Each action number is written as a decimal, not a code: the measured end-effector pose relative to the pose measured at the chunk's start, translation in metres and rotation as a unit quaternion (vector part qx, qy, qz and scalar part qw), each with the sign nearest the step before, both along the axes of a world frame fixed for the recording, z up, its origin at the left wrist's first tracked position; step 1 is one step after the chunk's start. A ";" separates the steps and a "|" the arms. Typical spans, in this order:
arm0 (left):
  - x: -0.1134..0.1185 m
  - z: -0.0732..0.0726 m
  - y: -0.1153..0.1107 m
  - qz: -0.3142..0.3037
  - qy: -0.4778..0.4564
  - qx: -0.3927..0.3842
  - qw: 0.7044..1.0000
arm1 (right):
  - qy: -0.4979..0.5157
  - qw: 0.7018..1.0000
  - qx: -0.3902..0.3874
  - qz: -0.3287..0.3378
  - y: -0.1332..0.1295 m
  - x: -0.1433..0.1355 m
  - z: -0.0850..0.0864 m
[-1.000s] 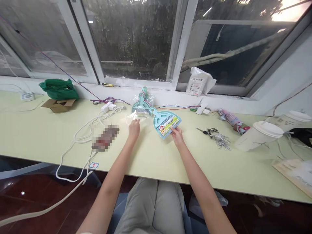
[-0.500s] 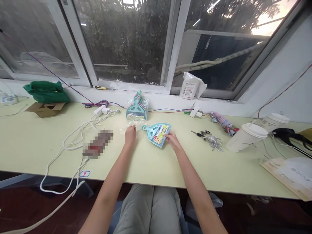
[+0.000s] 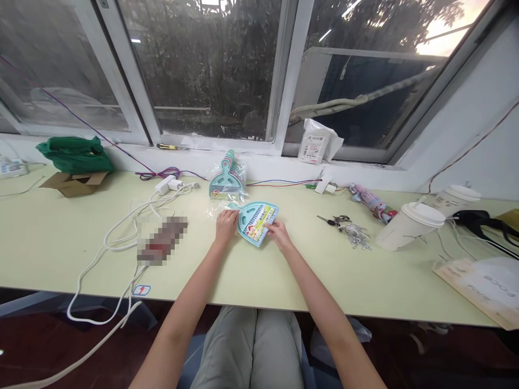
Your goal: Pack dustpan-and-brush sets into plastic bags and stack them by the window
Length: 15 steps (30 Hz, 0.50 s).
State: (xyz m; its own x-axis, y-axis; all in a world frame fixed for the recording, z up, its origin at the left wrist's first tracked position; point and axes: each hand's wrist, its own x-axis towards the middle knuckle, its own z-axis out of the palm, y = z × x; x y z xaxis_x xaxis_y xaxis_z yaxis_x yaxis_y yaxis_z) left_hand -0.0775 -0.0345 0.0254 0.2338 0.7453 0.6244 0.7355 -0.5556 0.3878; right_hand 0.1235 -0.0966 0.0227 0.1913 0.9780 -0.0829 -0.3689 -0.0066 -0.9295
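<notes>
A light-blue mini dustpan and brush set point(image 3: 247, 217) with a printed label card point(image 3: 260, 222) lies between my hands, just above the table. My left hand point(image 3: 227, 221) is closed around its handle end, which the fingers partly cover. On the other side, my right hand point(image 3: 278, 234) pinches the wide edge by the label card. Behind them, a row of similar dustpan sets point(image 3: 227, 177) in clear plastic wrap stands against the window wall. Some clear film point(image 3: 213, 209) lies in front of that row, beside my left hand.
White cables point(image 3: 117, 237) and a blurred-out object point(image 3: 164, 240) lie to the left. Keys point(image 3: 338, 220), a folded umbrella point(image 3: 373, 204) and paper cups point(image 3: 411, 227) are on the right. The table's front edge point(image 3: 259, 308) runs above my lap.
My left hand has moved right and taken hold of the dustpan set's handle end. The set and my right hand have shifted slightly left.
</notes>
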 end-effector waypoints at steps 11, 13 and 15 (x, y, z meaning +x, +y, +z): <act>0.026 0.025 -0.025 0.051 -0.297 -0.054 0.952 | 0.058 0.993 0.077 -0.068 0.002 -0.001 -0.002; 0.022 0.022 -0.016 0.070 -0.421 -0.140 0.894 | 0.061 0.992 0.087 -0.071 0.000 -0.001 0.001; 0.019 0.016 -0.006 -0.002 -0.504 -0.281 0.817 | 0.062 0.992 0.088 -0.066 -0.001 -0.001 0.002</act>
State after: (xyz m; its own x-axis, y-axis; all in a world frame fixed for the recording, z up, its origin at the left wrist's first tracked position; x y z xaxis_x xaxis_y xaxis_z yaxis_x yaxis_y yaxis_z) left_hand -0.0584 -0.0408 0.0413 -0.1841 0.9810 0.0615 -0.1163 -0.0839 0.9897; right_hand 0.1224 -0.0974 0.0251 0.3179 0.9464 0.0571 -0.4667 0.2086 -0.8595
